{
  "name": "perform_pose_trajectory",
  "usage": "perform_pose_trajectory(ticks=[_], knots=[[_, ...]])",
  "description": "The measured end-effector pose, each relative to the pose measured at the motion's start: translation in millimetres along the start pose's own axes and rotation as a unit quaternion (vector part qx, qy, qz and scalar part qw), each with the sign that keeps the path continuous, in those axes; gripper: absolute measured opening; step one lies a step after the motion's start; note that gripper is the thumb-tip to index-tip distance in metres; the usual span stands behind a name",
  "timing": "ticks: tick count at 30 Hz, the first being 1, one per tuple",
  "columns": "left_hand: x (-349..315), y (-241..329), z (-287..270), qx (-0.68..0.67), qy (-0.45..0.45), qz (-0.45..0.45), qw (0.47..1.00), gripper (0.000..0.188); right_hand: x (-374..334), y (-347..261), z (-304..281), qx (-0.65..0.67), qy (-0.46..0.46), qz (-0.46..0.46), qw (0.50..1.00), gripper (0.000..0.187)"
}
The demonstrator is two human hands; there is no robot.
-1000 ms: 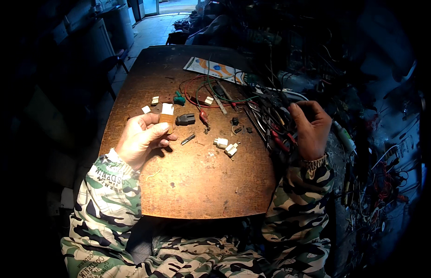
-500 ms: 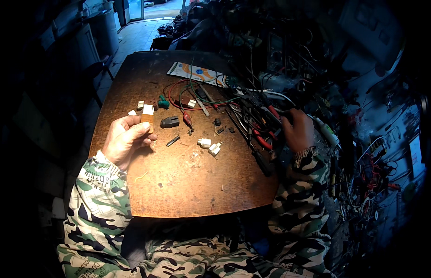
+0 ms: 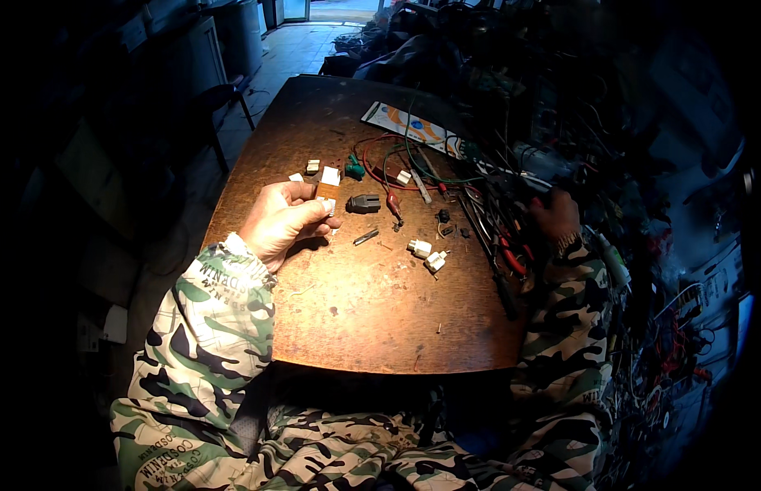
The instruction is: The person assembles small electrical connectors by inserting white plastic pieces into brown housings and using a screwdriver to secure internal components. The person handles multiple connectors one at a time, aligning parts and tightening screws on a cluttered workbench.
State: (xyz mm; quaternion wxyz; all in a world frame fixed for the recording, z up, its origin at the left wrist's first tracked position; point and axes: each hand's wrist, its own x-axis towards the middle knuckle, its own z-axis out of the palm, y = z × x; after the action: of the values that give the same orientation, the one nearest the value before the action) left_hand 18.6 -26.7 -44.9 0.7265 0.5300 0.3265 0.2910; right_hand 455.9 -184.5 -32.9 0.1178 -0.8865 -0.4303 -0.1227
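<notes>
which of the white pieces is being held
The white piece with an orange-brown band, pinched in the left hand. By contrast, the two white connectors lying close together are on the table, no hand touching them.

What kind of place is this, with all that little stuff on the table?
Probably a small electrical repair workshop. The worn wooden table has red-handled tools along its right side, a red clip among thin wires, and small white connectors.
</notes>
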Motion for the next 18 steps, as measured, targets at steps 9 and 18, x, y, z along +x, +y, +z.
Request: perform_pose_trajectory(ticks=[9,18], knots=[[2,-5,3,0.04,0.027,-0.004,0.999,0.045,-61,-130,-81,0.477,0.292,-0.145,0.816,0.027],[1,-7,5,0.077,-0.001,-0.031,0.997,0.039,-145,-188,-38,0.541,0.145,-0.356,0.748,0.044]])
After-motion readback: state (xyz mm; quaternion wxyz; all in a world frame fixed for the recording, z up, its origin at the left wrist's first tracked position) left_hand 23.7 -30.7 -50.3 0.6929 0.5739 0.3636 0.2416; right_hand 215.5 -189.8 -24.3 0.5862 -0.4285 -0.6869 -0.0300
